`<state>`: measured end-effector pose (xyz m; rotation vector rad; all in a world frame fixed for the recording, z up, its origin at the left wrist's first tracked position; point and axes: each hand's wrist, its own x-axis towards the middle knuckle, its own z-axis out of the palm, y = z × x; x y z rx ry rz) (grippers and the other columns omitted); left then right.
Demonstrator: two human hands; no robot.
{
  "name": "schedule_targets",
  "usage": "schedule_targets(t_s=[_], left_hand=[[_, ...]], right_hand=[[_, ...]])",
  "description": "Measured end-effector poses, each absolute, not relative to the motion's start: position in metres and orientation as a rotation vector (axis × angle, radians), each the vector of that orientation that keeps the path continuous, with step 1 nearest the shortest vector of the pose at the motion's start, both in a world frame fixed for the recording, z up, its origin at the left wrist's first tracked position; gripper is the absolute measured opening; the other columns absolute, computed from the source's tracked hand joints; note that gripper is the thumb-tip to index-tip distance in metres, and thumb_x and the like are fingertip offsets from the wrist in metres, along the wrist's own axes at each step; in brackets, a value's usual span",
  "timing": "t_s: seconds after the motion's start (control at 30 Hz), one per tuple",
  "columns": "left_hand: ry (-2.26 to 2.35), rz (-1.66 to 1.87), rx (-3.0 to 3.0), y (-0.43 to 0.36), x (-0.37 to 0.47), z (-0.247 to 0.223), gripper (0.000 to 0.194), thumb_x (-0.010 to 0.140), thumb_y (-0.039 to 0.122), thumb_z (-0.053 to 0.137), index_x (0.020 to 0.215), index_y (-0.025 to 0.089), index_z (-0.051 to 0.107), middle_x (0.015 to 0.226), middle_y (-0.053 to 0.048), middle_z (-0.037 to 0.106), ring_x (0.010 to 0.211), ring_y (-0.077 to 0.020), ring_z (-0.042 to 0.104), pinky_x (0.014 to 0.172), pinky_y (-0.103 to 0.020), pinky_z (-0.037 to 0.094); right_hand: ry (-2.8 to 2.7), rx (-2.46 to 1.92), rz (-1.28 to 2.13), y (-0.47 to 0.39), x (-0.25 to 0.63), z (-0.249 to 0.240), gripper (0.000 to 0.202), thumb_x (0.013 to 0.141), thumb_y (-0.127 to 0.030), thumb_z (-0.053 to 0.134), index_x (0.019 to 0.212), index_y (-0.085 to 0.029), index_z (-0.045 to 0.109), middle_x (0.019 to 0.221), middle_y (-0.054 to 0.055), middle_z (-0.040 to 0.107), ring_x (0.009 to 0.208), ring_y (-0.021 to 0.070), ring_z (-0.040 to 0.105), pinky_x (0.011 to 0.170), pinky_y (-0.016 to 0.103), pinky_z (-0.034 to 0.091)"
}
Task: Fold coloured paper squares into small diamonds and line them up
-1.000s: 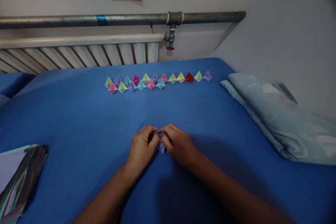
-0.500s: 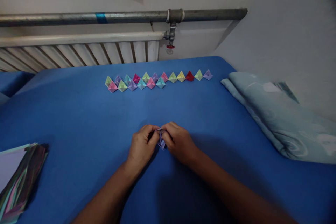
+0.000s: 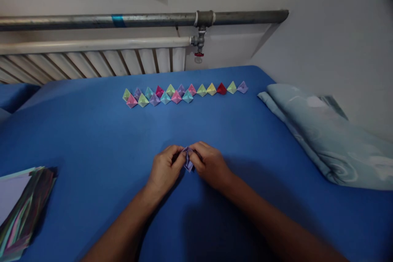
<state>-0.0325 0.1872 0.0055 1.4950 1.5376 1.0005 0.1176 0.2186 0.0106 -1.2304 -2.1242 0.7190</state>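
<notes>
Small purple folded-paper piece (image 3: 188, 167): at the near middle of the smooth blue surface (image 3: 123, 139), between the hands; cannot tell whether its near tip touches down or hangs just above. Left hand (image 3: 166, 166) pinches its left side, right hand (image 3: 210, 163) its right, thumbs toward the wearer. Both grips look light, neither hand clenched. A crease or slit seems to run down the middle.

Handling, in my judgement: keep pressure even from both sides, work the layers with the thumbs, hold the near point centred. Thin paper; a hard pull likely skews the folds or tears an edge.

Around: far side, a long far row of multicoloured folded-paper diamonds (image 3: 192, 89), and just in front of its left part a shorter near row of similar paper diamonds (image 3: 176, 96). Near left, a stack of coloured paper sheets (image 3: 11, 194). Right, a folded pale blue-green patterned cloth (image 3: 325, 139). Beyond the far edge, a white ribbed radiator (image 3: 101, 64) and grey metal pipe (image 3: 153, 20).

In the way: only the fingers, which hide much of the piece; the rest lies well apart.
</notes>
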Motion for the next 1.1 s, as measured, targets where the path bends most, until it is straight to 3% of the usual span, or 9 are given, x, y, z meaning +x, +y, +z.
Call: schedule_targets(t_s=[0.4,0.53,1.1], left_hand=[[1.516,0.957,1.308,0.187,-0.029,0.013,0.019,0.082,0.033,0.052,0.085,0.018,0.064,0.06,0.002,0.059,0.044,-0.0087,0.051,0.041,-0.02,0.041],[1.577,0.827,1.185,0.186,-0.028,0.021,0.019,0.081,0.033,0.052,0.072,0.017,0.058,0.048,0.004,0.054,0.035,-0.0071,0.045,0.037,-0.018,0.035],[1.544,0.871,1.137,0.189,-0.028,0.02,0.019,0.081,0.031,0.055,0.071,0.017,0.058,0.048,0.004,0.056,0.033,-0.0063,0.046,0.035,-0.017,0.035]], right_hand=[[-2.072,-1.214,0.696,0.218,0.117,0.008,0.015,0.087,-0.016,0.047,0.076,-0.019,0.058,0.072,0.001,0.06,0.068,0.0128,0.055,0.066,0.024,0.042],[-2.048,-1.207,0.697,0.218,0.117,0.009,0.015,0.086,-0.016,0.047,0.077,-0.019,0.059,0.073,0.002,0.06,0.068,0.0128,0.055,0.066,0.025,0.042],[-2.044,-1.375,0.817,0.214,0.115,0.015,0.015,0.081,-0.019,0.051,0.067,-0.019,0.055,0.06,-0.003,0.054,0.056,0.0102,0.046,0.055,0.023,0.032]])
